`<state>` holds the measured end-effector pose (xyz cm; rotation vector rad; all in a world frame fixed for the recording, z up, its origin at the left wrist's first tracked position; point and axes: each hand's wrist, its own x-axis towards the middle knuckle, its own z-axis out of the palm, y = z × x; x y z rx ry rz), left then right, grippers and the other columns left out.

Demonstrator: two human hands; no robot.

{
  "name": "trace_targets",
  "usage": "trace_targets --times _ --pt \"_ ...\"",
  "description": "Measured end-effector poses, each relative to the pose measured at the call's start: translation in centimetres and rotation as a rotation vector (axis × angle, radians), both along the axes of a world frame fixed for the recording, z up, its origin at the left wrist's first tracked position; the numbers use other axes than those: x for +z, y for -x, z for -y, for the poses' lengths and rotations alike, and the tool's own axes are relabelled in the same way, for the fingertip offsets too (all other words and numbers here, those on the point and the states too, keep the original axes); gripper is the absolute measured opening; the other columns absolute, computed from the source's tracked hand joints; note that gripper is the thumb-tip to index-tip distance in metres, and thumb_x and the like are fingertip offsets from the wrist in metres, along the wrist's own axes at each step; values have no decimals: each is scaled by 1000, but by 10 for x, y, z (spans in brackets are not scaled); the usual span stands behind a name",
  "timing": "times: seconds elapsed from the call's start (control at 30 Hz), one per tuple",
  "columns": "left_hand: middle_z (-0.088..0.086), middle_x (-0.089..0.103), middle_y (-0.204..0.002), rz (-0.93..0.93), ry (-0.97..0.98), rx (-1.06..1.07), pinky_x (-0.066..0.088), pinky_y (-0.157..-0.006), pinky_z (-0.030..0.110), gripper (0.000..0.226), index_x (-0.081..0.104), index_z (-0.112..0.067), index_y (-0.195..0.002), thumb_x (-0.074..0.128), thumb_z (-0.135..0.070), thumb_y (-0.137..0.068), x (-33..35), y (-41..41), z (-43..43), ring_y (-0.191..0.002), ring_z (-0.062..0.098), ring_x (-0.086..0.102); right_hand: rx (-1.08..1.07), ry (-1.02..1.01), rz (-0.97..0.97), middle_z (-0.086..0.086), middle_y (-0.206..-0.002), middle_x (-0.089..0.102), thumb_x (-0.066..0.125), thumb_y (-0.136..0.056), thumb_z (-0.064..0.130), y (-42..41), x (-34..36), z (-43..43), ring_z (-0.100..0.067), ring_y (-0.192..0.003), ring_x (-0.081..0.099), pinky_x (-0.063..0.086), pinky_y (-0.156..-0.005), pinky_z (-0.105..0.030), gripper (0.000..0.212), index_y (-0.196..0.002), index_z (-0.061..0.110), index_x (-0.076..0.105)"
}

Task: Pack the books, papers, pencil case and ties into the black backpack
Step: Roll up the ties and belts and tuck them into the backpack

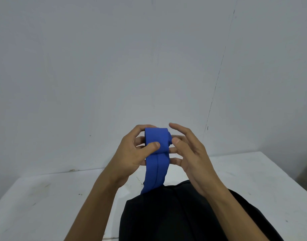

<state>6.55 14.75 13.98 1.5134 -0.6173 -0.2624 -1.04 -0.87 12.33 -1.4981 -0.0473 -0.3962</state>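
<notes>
— Pale grey wall (97, 66) behind, white tabletop (45, 197) below; where is the tie?
— Held up between both hands; the blue tie (158, 138) is partly rolled, its loose end hanging towards the black backpack (175, 214), which lies on the tabletop nearest the camera.
— And the hands?
— Left hand (130, 153) grips the roll, thumb pressed on its front, fingers curled behind; right hand (189, 153) pinches the roll's right end with thumb and middle fingers, forefinger lifted free.
</notes>
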Motion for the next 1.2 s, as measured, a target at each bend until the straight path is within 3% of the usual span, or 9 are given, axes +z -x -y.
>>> trace_targets --times 0.2,0.33,0.47,0.63,0.73,0.9,1.0,1.07,1.2 --pt "-16 63 -115 295 -55 -19 57 -86 31 47 56 -42 -110 67 -2 -88 -10 -3 2 -106 15 65 -39 -8 -145 -2 -88 75 61 -92 40 2 5 -4 -21 -75 72 56 -72 -36 31 -117 23 65" --pt "-11 62 -117 331 22 -40 55 -91 35 46 56 -29 -113 63 7 -87 -14 -2 4 -109 19 63 -43 -17 -145 -3 -84 73 64 -81 52 2 9 -4 -23 -75 69 57 -71 -37 42 -110 22 70" --pt "-6 60 -115 316 100 -82 55 -88 37 41 57 -26 -111 60 5 -85 -18 -2 4 -111 25 60 23 -67 -174 -22 -99 67 66 -79 60 4 12 -2 -31 -79 59 55 -78 -44 46 -106 24 72" --pt "0 62 -112 302 165 -119 53 -86 28 35 55 -14 -107 54 12 -83 -22 -1 6 -110 23 61 41 -111 -192 -19 -104 70 67 -80 50 4 15 1 -30 -82 64 56 -83 -46 40 -107 20 73" --pt "0 63 -117 316 173 -115 52 -89 26 39 59 -16 -104 49 16 -84 -23 -1 6 -117 25 59 25 -122 -183 -12 -103 72 68 -88 34 2 13 3 -29 -84 66 57 -82 -45 23 -108 22 73" --pt "-8 60 -128 260 148 -93 51 -91 23 54 61 -20 -119 40 16 -85 -20 4 2 -124 14 55 9 -114 -150 -12 -105 73 64 -93 18 2 11 7 -32 -88 69 60 -83 -50 23 -112 30 71" --pt "-6 62 -128 -27 206 -98 57 -88 39 38 58 -32 -126 47 -13 -94 -15 7 4 -115 16 62 -32 -58 -72 -10 -97 68 64 -93 10 1 10 8 -24 -92 67 61 -79 -43 31 -112 33 71" --pt "-4 66 -122 -146 111 -62 57 -87 45 27 59 -34 -122 50 -39 -97 -11 10 5 -106 16 68 -62 7 -16 -8 -100 66 64 -92 5 1 9 8 -21 -92 68 61 -77 -41 38 -114 34 69" --pt "-2 73 -109 -189 -3 -56 59 -84 45 49 59 -26 -122 56 -52 -82 -7 12 9 -96 19 72 -143 229 56 8 -109 64 67 -89 3 -1 3 9 -17 -94 65 59 -80 -33 52 -123 41 62"
